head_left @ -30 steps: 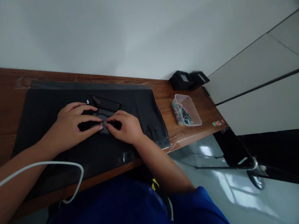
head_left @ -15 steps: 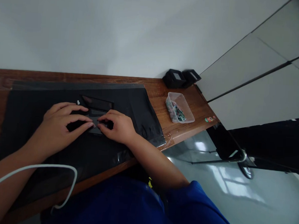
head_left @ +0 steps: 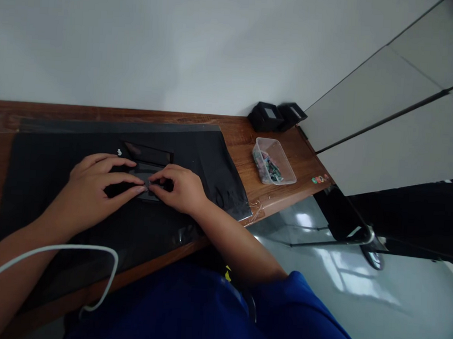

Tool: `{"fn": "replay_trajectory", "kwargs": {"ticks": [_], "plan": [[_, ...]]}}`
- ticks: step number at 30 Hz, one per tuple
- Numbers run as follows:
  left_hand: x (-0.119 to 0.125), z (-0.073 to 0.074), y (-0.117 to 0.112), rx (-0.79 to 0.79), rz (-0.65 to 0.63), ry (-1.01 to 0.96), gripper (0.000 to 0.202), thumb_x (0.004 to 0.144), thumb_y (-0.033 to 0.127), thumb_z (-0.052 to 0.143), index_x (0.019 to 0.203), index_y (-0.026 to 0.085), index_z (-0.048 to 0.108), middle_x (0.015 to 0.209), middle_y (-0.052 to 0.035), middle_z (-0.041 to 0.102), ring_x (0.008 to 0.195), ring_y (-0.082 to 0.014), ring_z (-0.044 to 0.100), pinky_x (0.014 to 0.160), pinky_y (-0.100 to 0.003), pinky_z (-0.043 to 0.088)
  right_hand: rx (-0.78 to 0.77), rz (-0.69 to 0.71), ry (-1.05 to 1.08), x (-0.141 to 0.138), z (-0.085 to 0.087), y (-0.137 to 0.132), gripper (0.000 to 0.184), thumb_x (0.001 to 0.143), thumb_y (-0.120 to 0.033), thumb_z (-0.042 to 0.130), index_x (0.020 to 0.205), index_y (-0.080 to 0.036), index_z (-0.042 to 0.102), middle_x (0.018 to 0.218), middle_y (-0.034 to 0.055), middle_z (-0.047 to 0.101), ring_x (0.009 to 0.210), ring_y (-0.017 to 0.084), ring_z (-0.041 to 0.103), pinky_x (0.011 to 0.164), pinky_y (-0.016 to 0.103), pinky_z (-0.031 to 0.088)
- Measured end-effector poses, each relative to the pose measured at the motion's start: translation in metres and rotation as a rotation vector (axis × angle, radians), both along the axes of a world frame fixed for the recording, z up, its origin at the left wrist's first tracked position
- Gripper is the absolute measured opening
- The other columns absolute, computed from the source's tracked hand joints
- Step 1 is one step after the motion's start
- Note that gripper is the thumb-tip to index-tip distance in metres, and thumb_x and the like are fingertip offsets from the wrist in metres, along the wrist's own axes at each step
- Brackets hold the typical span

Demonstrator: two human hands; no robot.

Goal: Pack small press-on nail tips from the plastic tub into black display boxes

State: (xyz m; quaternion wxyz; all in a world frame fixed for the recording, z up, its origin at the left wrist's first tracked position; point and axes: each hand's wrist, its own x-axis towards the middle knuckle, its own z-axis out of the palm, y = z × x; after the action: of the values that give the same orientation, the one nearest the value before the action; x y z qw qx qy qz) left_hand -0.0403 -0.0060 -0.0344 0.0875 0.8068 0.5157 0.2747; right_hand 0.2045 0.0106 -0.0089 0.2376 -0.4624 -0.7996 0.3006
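Observation:
Both my hands rest on a black mat (head_left: 51,143) that covers most of a wooden desk (head_left: 247,140). My left hand (head_left: 95,184) and my right hand (head_left: 179,187) meet fingertip to fingertip over a small flat black piece (head_left: 144,172). Each hand pinches and presses on it with curled fingers. Just behind it lies a dark rectangular frame (head_left: 148,154), and a tiny white bit (head_left: 119,152) sits to its left. What lies under my fingertips is hidden.
A clear plastic tub (head_left: 273,162) with small coloured parts stands on the desk's right end. Two black open boxes (head_left: 276,116) sit at the far right corner against the wall. A white cable (head_left: 52,253) loops over my left forearm. A chair base (head_left: 368,239) stands on the floor.
The view has shifted slightly; my hands stay on the black piece, with fingertips drawn a little closer together.

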Motion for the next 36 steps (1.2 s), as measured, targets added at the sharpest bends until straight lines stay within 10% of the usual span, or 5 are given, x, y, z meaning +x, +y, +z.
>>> {"fn": "replay_trajectory", "kwargs": {"ticks": [36], "plan": [[0.0070,0.0031,0.0001,-0.034,0.092,-0.014,0.045,0.108,0.056,0.053,0.115,0.028,0.088,0.135,-0.0132,0.077,0.135,-0.0386,0.062,0.121,-0.064,0.045,0.029,-0.005,-0.065,0.0003,0.0012,-0.0010,0.020,0.101,-0.032,0.079,0.119,-0.025,0.084,0.109,0.0017,0.081,0.104,0.017,0.076,0.085,0.027,0.053]]}}
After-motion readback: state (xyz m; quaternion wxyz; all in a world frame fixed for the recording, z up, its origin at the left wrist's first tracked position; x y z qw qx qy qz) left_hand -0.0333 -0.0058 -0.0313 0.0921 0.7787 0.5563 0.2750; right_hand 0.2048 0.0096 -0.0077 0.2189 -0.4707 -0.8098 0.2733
